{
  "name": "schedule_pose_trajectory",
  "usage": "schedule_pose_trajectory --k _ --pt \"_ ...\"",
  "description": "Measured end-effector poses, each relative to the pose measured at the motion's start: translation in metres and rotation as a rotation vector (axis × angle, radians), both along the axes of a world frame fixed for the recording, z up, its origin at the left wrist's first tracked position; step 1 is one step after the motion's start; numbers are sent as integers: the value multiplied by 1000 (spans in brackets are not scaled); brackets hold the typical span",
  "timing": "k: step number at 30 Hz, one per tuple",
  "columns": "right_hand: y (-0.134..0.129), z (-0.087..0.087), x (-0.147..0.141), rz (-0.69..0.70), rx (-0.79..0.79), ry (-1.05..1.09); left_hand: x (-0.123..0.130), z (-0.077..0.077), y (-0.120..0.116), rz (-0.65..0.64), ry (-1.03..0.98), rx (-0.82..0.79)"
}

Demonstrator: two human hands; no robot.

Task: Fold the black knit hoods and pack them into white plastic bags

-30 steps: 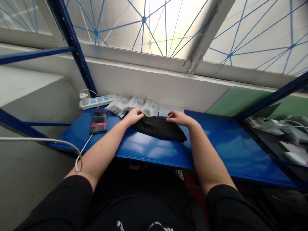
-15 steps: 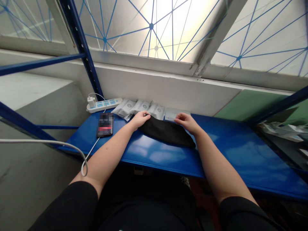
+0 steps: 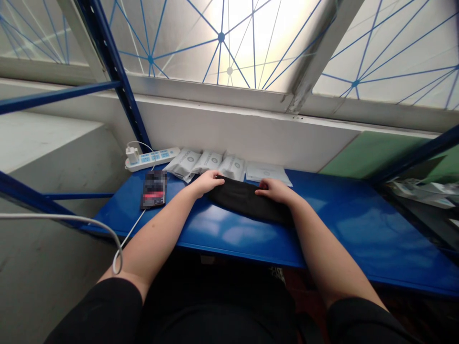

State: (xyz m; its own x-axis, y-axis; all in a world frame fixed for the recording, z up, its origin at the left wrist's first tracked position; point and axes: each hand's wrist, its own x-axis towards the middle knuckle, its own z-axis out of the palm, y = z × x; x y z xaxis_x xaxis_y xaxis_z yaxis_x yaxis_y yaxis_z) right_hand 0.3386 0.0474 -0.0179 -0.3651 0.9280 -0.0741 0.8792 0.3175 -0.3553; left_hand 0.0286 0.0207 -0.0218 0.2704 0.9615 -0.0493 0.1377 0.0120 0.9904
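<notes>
A long piece of black cloth (image 3: 247,198), folded into a strip, lies across the blue tabletop in front of me. Its exact kind I cannot make out. My left hand (image 3: 210,182) pinches its upper edge near the left end, thumb on top. Over the right half of the strip, my right hand (image 3: 274,191) has its fingers curled together at the upper edge, closed on the cloth. The strip's right end is partly hidden behind my right wrist.
Behind the cloth lie several grey printed packets (image 3: 211,160) and a flat grey bag (image 3: 268,173). A white power strip (image 3: 152,158) with a plugged-in charger sits at the back left, and a phone (image 3: 154,189) on a cable rests nearer. Blue posts (image 3: 124,91) frame the table (image 3: 340,229).
My right hand has come down and slightly left onto the cloth's upper edge. The left hand keeps its pinch, and the strip looks straighter. The view has shifted slightly.
</notes>
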Motion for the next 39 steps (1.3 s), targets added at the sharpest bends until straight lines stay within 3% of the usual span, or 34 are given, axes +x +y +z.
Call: schedule_pose_trajectory --k 5,11,15,18,20,22,24,26,27,29,31,33,36,39 --pt "-1 -3 0 -22 -11 -7 1 -2 4 69 104 14" --pt "0 -13 -4 32 136 17 2 -2 6 119 183 24" --pt "-4 -8 -8 -56 237 136 2 2 6 133 107 -44" --pt "-11 8 -1 -145 260 373 -3 12 1 98 -61 -82" --pt "-17 20 13 -132 153 618 -9 21 -4 11 -198 -46" --pt "-23 31 31 27 -110 832 -17 29 -9 -156 -294 -22" --pt "-27 37 46 273 -456 896 -23 34 -13 -363 -306 -53" --pt "-28 37 50 418 -725 838 -24 36 -13 -416 -267 -52" --pt "-28 35 46 430 -808 785 -23 35 -11 -332 -226 -9" --pt "-26 27 32 386 -890 660 -21 31 -7 18 -43 180" --pt "-24 17 14 324 -897 525 -21 27 -2 403 296 418" --pt "-23 8 -2 261 -834 462 -26 22 3 685 663 565" --pt "-22 0 -13 191 -674 500 -42 16 10 913 1005 469" --pt "-23 -2 -15 142 -512 535 -59 11 17 904 1119 188"
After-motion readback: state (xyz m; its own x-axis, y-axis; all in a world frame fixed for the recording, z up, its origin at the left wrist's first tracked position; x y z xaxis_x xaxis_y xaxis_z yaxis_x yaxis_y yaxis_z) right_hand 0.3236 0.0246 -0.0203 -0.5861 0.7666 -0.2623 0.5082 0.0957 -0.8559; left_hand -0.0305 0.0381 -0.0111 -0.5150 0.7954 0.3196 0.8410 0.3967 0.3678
